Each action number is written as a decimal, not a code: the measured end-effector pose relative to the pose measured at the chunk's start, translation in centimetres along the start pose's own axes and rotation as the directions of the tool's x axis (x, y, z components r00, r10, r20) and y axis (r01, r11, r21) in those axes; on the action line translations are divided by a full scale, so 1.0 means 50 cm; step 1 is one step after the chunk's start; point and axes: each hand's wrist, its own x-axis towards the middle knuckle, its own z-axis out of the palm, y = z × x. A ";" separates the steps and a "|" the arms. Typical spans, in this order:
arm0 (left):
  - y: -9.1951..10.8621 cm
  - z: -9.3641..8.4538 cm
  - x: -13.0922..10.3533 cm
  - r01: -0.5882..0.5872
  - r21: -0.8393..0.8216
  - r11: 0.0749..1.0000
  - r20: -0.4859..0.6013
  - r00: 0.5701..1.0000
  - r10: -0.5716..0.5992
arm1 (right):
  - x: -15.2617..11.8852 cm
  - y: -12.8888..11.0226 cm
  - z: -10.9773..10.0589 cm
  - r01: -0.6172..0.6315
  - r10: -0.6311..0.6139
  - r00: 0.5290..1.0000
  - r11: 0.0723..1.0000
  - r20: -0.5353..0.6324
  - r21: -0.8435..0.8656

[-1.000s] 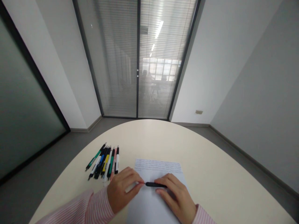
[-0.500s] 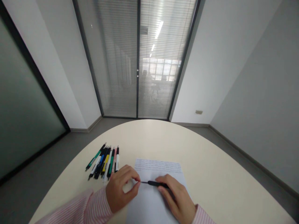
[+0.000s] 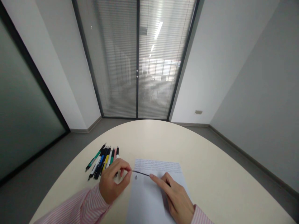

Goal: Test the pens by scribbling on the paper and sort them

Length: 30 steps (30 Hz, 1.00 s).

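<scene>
My left hand [image 3: 115,180] pinches one end of a thin dark pen refill [image 3: 141,173] between thumb and forefinger. The refill slants down to the right, and its other end meets the forefinger of my right hand [image 3: 175,194]. A bit of a black pen barrel [image 3: 168,184] shows under the curled fingers of that hand; most of it is hidden. On the sheet of paper [image 3: 151,199], just below the refill, lies a small dark grey piece [image 3: 136,177], too small to name surely. Both hands are over the paper or its left edge.
Several pens [image 3: 100,160] in black, white, green, blue and yellow lie in a loose bunch left of the paper, partly behind my left hand. Handwriting-like lines run across the paper's top. The round cream table [image 3: 210,174] curves away toward a glass partition [image 3: 137,93].
My left hand has moved left and slightly up, and more of the refill shows. The right forefinger has stretched out along it. The black barrel is now mostly covered; the small grey piece has appeared.
</scene>
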 end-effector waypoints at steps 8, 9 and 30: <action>-0.004 -0.010 0.007 0.031 0.016 0.999 -0.104 0.994 -0.029 | -0.004 0.006 0.003 -0.047 0.047 0.998 0.999 -0.049 0.000; -0.001 -0.008 0.006 -0.023 0.033 0.999 -0.102 0.994 0.026 | -0.003 0.007 0.004 -0.059 0.061 0.996 0.998 -0.068 0.017; 0.014 0.035 -0.019 0.055 -0.017 0.998 0.116 0.992 -0.053 | -0.006 0.002 0.014 0.036 -0.036 0.999 0.999 -0.038 -0.020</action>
